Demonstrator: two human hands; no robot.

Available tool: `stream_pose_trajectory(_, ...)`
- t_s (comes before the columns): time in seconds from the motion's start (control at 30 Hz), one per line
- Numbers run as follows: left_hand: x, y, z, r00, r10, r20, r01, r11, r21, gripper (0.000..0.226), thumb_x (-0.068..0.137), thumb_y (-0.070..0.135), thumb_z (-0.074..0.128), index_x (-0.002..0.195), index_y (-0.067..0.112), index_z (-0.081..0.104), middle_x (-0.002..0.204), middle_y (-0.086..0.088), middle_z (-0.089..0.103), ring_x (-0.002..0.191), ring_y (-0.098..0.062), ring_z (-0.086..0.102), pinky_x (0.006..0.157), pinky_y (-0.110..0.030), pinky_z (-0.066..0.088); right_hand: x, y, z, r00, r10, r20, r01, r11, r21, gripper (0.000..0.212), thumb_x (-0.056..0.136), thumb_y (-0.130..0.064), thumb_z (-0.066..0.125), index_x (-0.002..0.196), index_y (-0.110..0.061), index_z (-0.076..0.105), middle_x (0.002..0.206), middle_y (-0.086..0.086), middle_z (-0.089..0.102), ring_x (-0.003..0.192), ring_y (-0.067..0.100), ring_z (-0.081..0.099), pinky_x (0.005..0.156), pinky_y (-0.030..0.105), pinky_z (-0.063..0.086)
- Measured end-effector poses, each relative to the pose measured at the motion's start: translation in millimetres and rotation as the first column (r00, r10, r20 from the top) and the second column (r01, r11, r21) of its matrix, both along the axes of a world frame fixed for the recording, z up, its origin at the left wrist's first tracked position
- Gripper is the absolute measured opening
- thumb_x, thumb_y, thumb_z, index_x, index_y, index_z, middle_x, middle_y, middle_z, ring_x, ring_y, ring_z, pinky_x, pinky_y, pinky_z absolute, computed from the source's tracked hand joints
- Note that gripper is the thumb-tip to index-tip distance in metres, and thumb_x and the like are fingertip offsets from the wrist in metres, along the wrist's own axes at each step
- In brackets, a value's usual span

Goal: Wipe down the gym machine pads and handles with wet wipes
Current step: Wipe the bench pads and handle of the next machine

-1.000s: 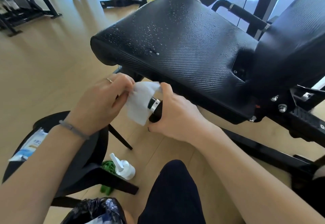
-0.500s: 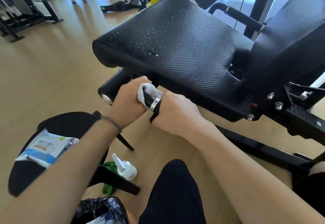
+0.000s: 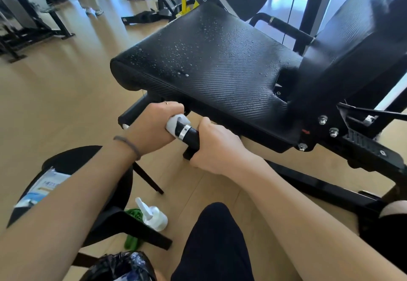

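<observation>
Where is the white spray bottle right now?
In the head view the spray bottle lies on the wooden floor at lower centre, beside a green cloth and the black stool, just left of the person's knee.

1. A black stool [image 3: 66,161] stood on the wooden floor [image 3: 55,95].
2. A white spray bottle [image 3: 154,216] lay beside a green object [image 3: 133,214] — under the stool.
3. A black bin bag [image 3: 119,266] sat nearest — bottom edge.
</observation>
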State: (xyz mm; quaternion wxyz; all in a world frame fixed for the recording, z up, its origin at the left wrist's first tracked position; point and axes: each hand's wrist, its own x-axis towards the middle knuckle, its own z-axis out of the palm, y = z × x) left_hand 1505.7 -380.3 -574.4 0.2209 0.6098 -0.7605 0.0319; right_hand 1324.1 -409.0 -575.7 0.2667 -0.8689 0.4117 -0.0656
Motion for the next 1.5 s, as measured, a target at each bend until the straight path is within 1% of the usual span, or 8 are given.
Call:
stream_pose_trajectory(0.17,-7,35,-2,0.949,-0.066,0.307,0.039,0.995,0.092,0.047,0.077,0.006,0.067,0.123,0.007,0.058,0.119,-0.009,0.059,0.115,-0.029,0.054,0.099,-0.043,0.051,-35,1,12,0.99,0.129,0.059,-0.137,0.976,0.166,0.067,0.083,-0.032,0.076,0.136,-0.022,0.036,0.105,-0.005,0.058,0.082,0.011,0.059,0.062,0.026,0.052)
stream_pose_trajectory(0.33,-22,37,71,0.994,-0.094,-0.054,0.099,0.988,0.115,0.036,0.086,0.026,0.038,0.105,0.017,0.066,0.095,0.009,0.065,0.088,-0.001,0.059,0.076,-0.021,0.046,-75,-16,17,0.93,-0.075,0.359,-0.06,0.934,0.352,0.075,0.087,-0.033,0.076,0.151,-0.033,0.037,0.132,-0.013,0.06,0.119,0.004,0.058,0.106,0.032,0.049)
stream_pose_trajectory(0.5,-60,-49,75,0.978,0.208,0.016,-0.208,0.978,0.009,0.016,0.095,0.017,0.043,0.104,0.018,0.056,0.091,-0.003,0.06,0.09,-0.032,0.06,0.08,-0.043,0.05,-85,-33,23,0.649,-0.424,0.632,0.276,0.905,0.324,0.037,0.103,-0.029,0.056,0.14,-0.028,0.054,0.117,-0.017,0.064,0.104,-0.005,0.061,0.073,0.003,0.046)
stream_pose_trajectory(0.77,-97,-129,50,0.881,0.34,0.328,-0.29,0.937,-0.193,0.038,0.087,0.002,0.051,0.123,0.012,0.053,0.115,-0.013,0.059,0.102,-0.033,0.061,0.076,-0.042,0.05,-90,-46,20,0.514,-0.447,0.732,0.419,0.876,0.24,0.041,0.107,-0.032,0.045,0.148,-0.026,0.048,0.137,-0.017,0.057,0.119,-0.01,0.053,0.09,-0.004,0.035)
stream_pose_trajectory(0.97,-89,-107,1,0.921,-0.119,0.371,-0.037,0.922,0.386,0.071,0.094,0.039,0.049,0.158,0.02,0.025,0.164,0.0,0.023,0.152,-0.017,0.017,0.125,-0.033,0.013,-78,-58,2,0.672,-0.331,0.662,0.356,0.929,0.103,0.044,0.11,-0.03,0.036,0.152,-0.019,0.044,0.154,-0.008,0.046,0.139,-0.004,0.035,0.109,0.004,0.021)
stream_pose_trajectory(1.1,-80,-89,20,0.994,-0.063,-0.094,0.101,0.869,0.484,0.103,0.079,0.037,0.067,0.16,0.023,0.006,0.166,0.004,0.017,0.152,-0.007,0.012,0.125,-0.031,0.015,-66,-64,-8,0.867,-0.186,0.462,0.208,0.978,0.004,0.051,0.111,-0.034,0.023,0.161,-0.019,0.023,0.167,-0.008,0.019,0.151,-0.004,0.007,0.119,0.009,0.0)
stream_pose_trajectory(1.27,-54,-74,47,0.898,0.109,-0.427,-0.068,0.992,0.11,0.07,0.081,0.003,0.06,0.146,0.014,0.037,0.146,0.002,0.043,0.137,-0.003,0.04,0.116,-0.022,0.031,-50,-66,-20,0.986,0.036,0.165,0.01,0.963,-0.27,0.059,0.108,-0.046,0.006,0.162,-0.025,0.002,0.17,-0.008,-0.006,0.154,0.005,-0.015,0.126,0.03,-0.009)
stream_pose_trajectory(1.5,-51,-57,16,0.96,0.272,0.074,-0.267,0.961,-0.068,0.027,0.09,0.016,0.058,0.117,0.013,0.059,0.117,-0.006,0.054,0.109,-0.024,0.05,0.095,-0.038,0.048,-39,-85,-37,0.999,0.022,-0.047,-0.036,0.943,-0.33,0.063,0.107,-0.048,0.008,0.162,-0.02,-0.004,0.169,0.0,-0.013,0.155,0.014,-0.017,0.126,0.033,-0.011)
